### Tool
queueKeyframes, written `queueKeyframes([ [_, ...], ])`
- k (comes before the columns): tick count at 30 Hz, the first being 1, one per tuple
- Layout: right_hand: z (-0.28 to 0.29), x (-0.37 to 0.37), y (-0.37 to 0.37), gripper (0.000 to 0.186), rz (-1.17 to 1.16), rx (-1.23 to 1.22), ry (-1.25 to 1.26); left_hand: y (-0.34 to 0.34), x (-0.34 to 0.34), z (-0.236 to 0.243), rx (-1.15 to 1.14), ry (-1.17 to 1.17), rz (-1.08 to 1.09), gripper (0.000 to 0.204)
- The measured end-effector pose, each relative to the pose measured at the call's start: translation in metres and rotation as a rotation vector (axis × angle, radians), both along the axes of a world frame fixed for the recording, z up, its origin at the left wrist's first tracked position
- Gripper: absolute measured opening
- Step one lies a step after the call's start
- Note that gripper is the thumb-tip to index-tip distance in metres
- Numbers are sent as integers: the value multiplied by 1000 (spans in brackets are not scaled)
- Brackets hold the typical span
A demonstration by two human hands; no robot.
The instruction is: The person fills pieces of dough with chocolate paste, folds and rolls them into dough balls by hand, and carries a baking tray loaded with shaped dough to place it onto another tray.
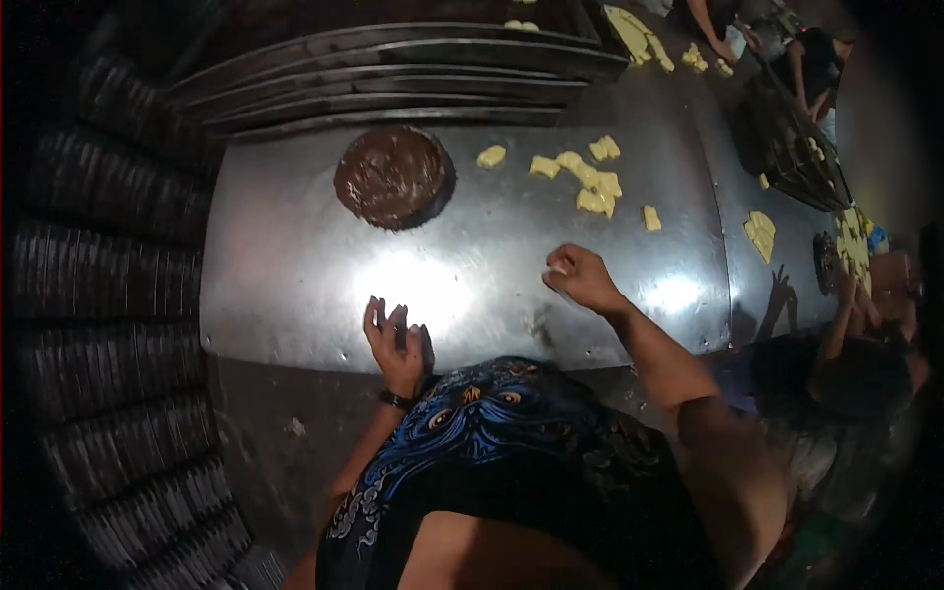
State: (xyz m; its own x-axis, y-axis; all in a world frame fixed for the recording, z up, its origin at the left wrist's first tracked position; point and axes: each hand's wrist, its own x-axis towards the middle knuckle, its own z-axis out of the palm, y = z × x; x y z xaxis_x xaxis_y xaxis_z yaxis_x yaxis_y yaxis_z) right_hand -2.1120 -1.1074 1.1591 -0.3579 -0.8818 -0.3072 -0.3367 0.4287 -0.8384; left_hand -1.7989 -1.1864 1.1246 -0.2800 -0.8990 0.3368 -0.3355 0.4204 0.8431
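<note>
- Dough pieces (590, 178), pale yellow, lie on the table beyond the right hand and slightly to its right; that hand is much the nearer. Their main cluster runs lengthwise from far left to near right, with single lumps apart around it.
- Tray stacks (108, 265) fill the left side, dark, thin-edged and closely layered.
- The steel table (285, 265) has a smooth, lightly scuffed sheet top that throws back bright glare.
- The left hand (396, 356) is at the near edge of the table, fingers loosely spread and bent, with nothing visible in it; a dark wristband (396, 400) circles the wrist.
- The brown paste (391, 175) lies straight beyond the left hand: a glossy, thick, round mass with a swirled surface. Beyond it, long dark trays (393, 79) stand stacked.
- The right hand (560, 272) curls its fingers against the thumb, apparently pinching a small pale bit (559, 266), too small to identify surely.
- A dough slab (760, 236), flat and roughly fan-shaped, lies well apart on the right.
- At the far right, a co-worker's forearms reach toward more yellow dough (854, 246); their grip is unclear.
</note>
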Motion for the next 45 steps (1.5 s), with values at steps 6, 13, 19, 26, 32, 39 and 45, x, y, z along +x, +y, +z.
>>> queueKeyframes([
  [6,-5,20,-69,39,37,-383,533,-22,33,18,39,53,-210,27],
  [13,-3,-12,-182,38,-211,-241,634,-29,49,40,78,121,-110,24],
  [19,-32,-9,-214,26,-170,-78,782,-9,0,53,206,252,33,24],
  [26,33,49,-107,24,-69,-161,-406,-11,-85,61,587,531,139,32],
  [32,56,95,-49,31,17,-266,-863,-9,-120,86,374,603,288,23],
  [39,94,92,-51,57,364,234,-1139,-12,-81,83,467,378,72,31],
  [45,84,128,-120,32,466,16,-636,-36,-37,63,842,674,85,53],
])
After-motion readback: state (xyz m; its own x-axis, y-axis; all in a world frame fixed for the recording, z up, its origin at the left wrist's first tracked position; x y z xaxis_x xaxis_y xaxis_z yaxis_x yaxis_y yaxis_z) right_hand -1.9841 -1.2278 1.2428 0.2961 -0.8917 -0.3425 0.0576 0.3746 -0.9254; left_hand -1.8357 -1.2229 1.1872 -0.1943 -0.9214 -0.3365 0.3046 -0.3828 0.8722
